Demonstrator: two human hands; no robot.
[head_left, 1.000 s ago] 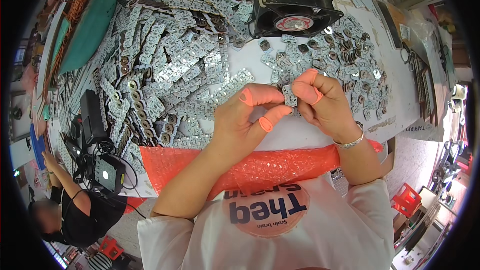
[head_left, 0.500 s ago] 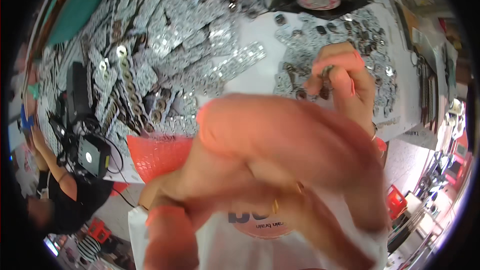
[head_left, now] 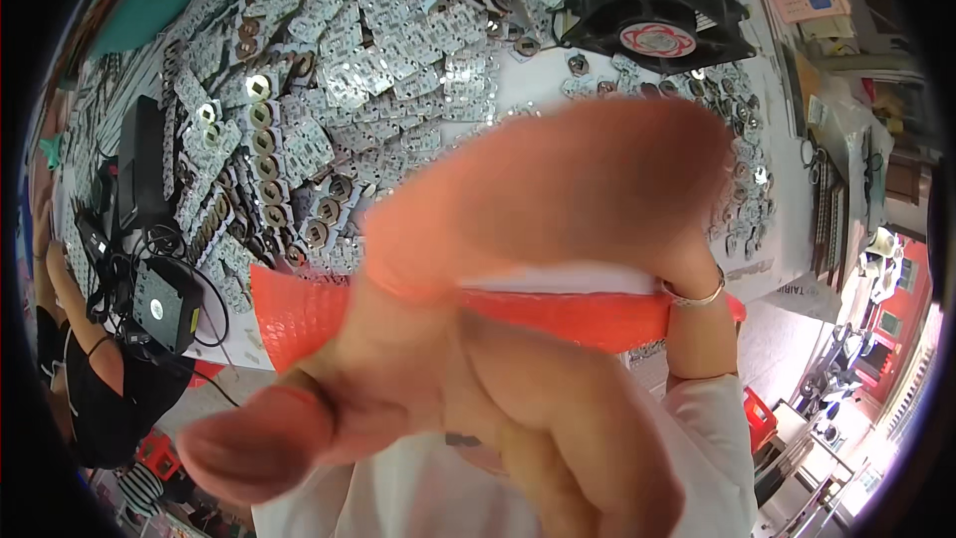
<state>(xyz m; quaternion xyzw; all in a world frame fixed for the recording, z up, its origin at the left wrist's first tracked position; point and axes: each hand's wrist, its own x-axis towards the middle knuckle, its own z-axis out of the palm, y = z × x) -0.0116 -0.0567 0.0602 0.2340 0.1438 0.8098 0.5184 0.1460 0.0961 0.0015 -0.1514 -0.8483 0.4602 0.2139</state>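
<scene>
Left hand [head_left: 423, 354], blurred in the foreground: thumb and forefinger wide apart. It hides most of the right hand [head_left: 687, 254]; that grip cannot be told. Flat silver rectangular strips [head_left: 398, 70], apparently metal, lie beyond the left grip.

A white table [head_left: 528, 80] is set in the middle, and its top is brightly lit. Past its near right corner, a pale floor [head_left: 782, 339] can be seen, with a red stool [head_left: 759, 420] placed on it. Beyond that, a pale metal frame [head_left: 807, 448] is stood. Farther out past the right edge, a red wall [head_left: 901, 284] is shown, and white light is spread beside it. Another red stool [head_left: 159, 455] is seen past the table's near left corner
</scene>
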